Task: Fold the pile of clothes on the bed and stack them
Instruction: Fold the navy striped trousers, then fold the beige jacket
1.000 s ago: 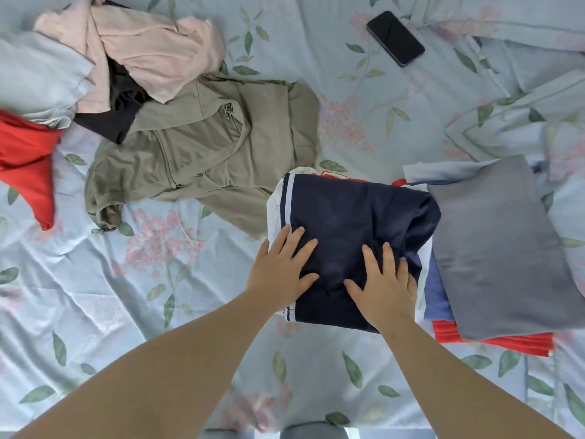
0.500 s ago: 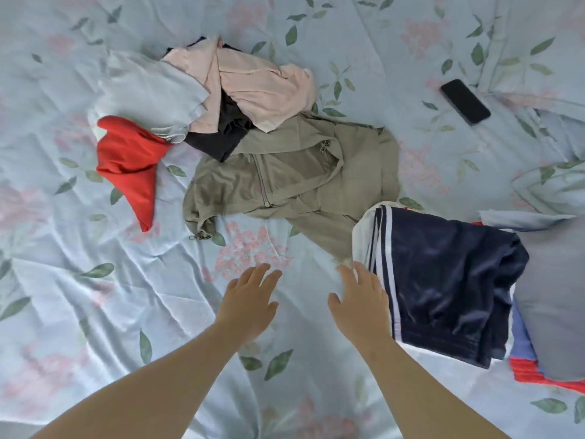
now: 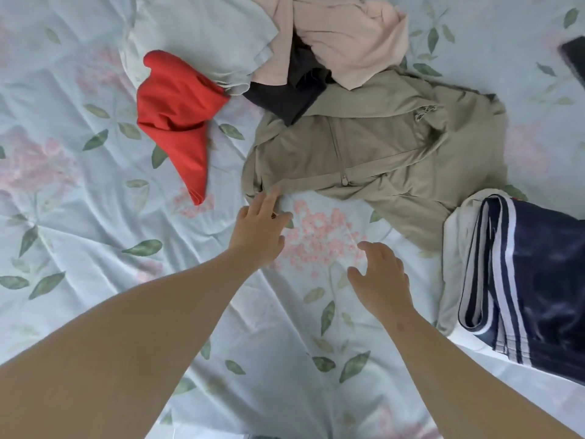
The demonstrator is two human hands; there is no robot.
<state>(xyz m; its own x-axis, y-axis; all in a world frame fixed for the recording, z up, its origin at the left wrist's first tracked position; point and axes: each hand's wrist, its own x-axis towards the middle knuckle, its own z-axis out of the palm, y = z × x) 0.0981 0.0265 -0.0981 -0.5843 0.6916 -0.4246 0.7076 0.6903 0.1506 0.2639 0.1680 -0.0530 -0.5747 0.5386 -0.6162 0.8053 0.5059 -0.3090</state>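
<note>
An olive zip jacket lies crumpled in the middle of the bed. My left hand is open, its fingertips touching the jacket's lower left hem. My right hand hovers open over the sheet, just below the jacket, holding nothing. Behind the jacket lie a pink garment, a dark garment, a pale grey-white garment and a red garment. A folded navy garment with white stripes sits at the right edge.
The bed is covered by a pale blue floral sheet, wrinkled. A dark phone lies at the far right edge, partly cut off.
Both hands left the folded navy garment and moved left and forward toward the olive jacket. The view swung left, so the folded stack slid to the right edge.
</note>
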